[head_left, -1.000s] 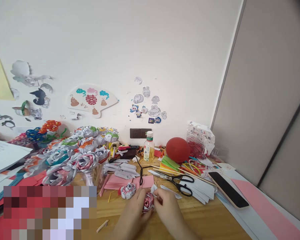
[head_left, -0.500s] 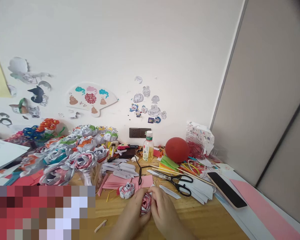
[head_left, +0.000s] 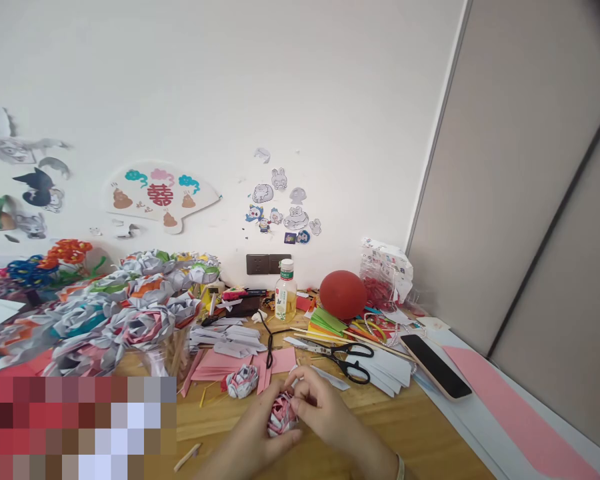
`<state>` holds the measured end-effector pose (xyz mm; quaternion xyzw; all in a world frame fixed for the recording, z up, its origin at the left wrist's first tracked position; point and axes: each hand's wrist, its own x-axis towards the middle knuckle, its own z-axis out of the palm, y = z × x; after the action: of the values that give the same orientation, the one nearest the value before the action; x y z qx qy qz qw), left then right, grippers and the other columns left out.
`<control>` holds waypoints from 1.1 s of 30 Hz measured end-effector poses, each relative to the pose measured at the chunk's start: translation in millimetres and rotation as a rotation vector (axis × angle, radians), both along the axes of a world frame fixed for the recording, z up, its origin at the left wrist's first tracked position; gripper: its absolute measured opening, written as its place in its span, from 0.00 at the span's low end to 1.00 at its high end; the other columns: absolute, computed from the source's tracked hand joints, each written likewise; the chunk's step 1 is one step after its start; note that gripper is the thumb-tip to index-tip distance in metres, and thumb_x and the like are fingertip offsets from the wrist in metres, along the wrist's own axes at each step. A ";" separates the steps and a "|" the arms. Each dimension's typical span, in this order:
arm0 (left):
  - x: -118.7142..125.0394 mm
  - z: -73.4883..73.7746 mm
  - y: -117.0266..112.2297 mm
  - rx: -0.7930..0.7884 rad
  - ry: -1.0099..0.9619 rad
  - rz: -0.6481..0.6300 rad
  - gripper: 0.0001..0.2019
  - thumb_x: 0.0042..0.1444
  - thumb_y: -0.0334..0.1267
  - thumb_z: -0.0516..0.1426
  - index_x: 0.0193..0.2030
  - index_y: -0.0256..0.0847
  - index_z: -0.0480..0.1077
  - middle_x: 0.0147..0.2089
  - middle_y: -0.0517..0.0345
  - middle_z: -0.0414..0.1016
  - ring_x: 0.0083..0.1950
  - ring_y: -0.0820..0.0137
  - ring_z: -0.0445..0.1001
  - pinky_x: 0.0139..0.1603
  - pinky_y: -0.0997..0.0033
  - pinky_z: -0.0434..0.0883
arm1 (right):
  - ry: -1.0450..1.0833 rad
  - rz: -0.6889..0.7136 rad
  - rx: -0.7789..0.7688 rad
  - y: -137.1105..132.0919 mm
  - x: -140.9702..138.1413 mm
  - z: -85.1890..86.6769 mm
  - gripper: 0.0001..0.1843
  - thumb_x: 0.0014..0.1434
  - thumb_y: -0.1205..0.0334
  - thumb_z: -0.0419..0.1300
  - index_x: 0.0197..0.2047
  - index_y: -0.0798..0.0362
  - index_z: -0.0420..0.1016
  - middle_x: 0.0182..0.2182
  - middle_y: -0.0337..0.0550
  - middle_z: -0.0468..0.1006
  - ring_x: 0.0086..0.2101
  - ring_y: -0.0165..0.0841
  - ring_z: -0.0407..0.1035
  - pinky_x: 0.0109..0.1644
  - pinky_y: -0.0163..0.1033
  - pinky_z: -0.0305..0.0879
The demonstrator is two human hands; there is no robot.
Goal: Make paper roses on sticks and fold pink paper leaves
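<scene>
A pink and white folded-paper flower point(head_left: 281, 415) sits between my hands, low in the middle of the head view. Around its left side and underneath curls my left hand point(head_left: 260, 427), thumb along the near edge. My right hand point(head_left: 317, 403) is at the flower's right side, its thumb and bent fingers touching the petals; the fingertips partly cover the top edge. A second, similar paper flower point(head_left: 241, 381) lies on the table just beyond my left hand. Pink paper sheets point(head_left: 220, 366) lie behind it.
Black-handled scissors point(head_left: 347, 357) lie beyond my right hand, near white paper strips point(head_left: 380, 370). Farther back stand a bottle point(head_left: 285, 293) and a red balloon point(head_left: 343, 295). Many paper flowers point(head_left: 145, 327) crowd the left. A phone point(head_left: 436, 367) rests at right.
The view has turned slightly right, so everything sits farther left. My right hand has lifted its fingers and shifted on the flower's right edge, showing more of the petals.
</scene>
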<state>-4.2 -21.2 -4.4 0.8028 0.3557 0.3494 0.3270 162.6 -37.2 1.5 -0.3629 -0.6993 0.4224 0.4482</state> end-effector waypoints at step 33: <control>2.4 27.3 -9.8 -0.064 -0.285 0.169 0.12 0.48 0.48 0.55 0.32 0.41 0.69 0.30 0.59 0.74 0.34 0.63 0.72 0.39 0.68 0.70 | 0.395 0.122 -0.225 3.5 -13.9 -10.1 0.27 0.49 0.36 0.61 0.32 0.52 0.63 0.23 0.33 0.65 0.23 0.25 0.60 0.29 0.32 0.58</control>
<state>-1.7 -31.0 22.8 0.7015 0.3830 0.4746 0.3687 148.7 -33.8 -8.6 -0.2781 -0.5670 0.5869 0.5067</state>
